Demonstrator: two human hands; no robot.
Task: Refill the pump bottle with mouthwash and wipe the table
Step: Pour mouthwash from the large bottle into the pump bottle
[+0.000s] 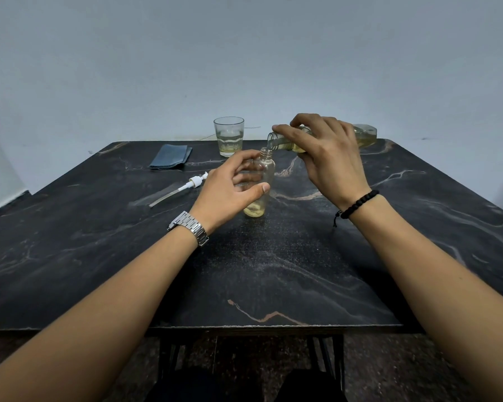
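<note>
A small clear pump bottle (266, 172) stands upright on the dark marble table (273, 271), its neck uncapped and a little yellow liquid at its bottom. My left hand (230, 190) curls around its body, thumb in front. My right hand (328, 152) grips a clear mouthwash bottle (365, 136) tipped almost level, its mouth just over the small bottle's neck, with a thin stream running in. The white pump head (196, 181) with its tube lies on the table to the left. A folded blue-grey cloth (171, 156) lies at the back left.
A drinking glass (228, 136) with some yellowish liquid stands at the table's back edge, just behind the small bottle. A pale wall rises behind the table. The table's front edge is near me, with black legs below it.
</note>
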